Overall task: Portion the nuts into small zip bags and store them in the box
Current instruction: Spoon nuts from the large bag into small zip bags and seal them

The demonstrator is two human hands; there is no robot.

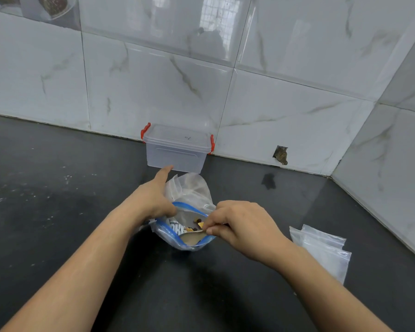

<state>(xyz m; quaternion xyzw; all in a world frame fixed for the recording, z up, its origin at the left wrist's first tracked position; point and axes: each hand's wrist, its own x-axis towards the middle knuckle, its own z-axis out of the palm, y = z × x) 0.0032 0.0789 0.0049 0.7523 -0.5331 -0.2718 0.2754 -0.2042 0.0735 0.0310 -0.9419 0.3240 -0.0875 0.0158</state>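
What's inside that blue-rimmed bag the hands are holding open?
A few nuts, dark and yellowish, show through the mouth of the blue-rimmed bag. The right hand and the bag's printed wall hide anything deeper.

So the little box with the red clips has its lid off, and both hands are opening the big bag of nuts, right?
Not quite. In the head view the box has its lid on, with the red clips at both ends. The rest is right: the left hand and right hand are pulling open the big bag of nuts.
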